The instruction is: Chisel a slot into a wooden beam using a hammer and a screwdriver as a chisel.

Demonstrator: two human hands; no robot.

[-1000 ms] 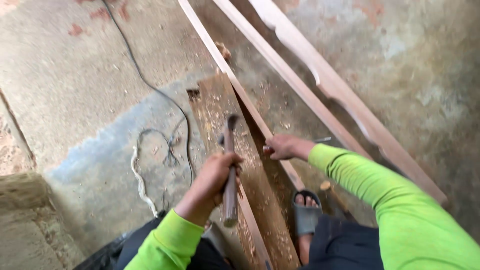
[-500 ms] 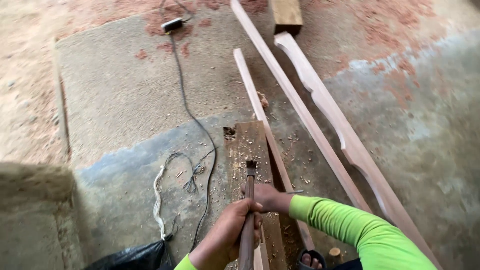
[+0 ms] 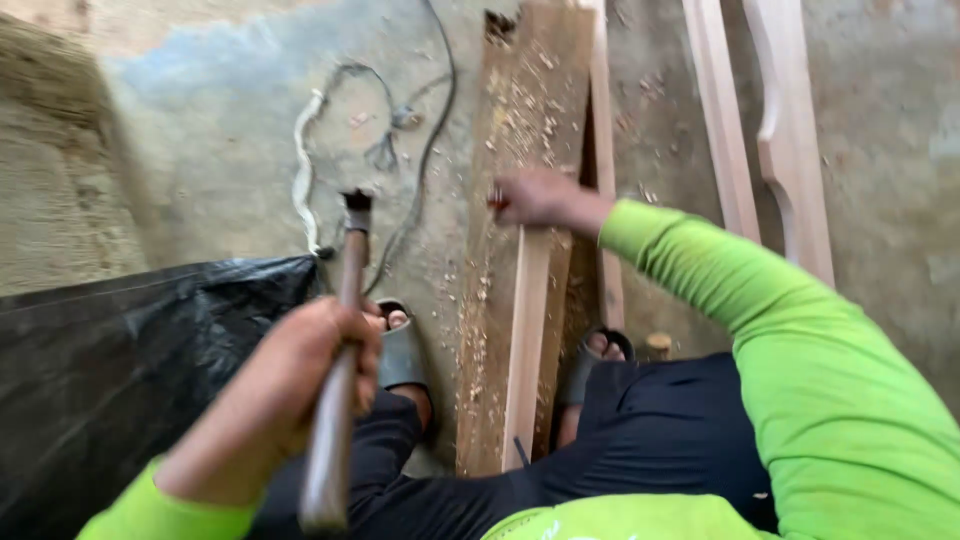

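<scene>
Wooden hammer handle is gripped in the left hand, fingers wrapped fully closed around the shaft, with the dark hammer head raised clear of the work and to the left of the plank. That plank, rough and strewn with shavings, runs away from the person between the two sandalled feet; a paler wood strip lies along it. The right hand rests on the plank at the far end of the strip, fingers curled down onto the wood; a small reddish item shows at the fingertips, too blurred to identify, so whether it is held cannot be told. Half a second ago the hammer stood upright directly over the plank, close against the right hand; it is now drawn back and off to the left, which reads as the lifted part of a striking stroke rather than contact. The view has also dropped and closed in: the far floor seen earlier is gone, and the knees and feet now fill the lower frame. Left of the plank lie a black cable and a pale cord on the concrete floor, with black plastic sheeting nearer. Right of the plank lie two long shaped wood rails.
</scene>
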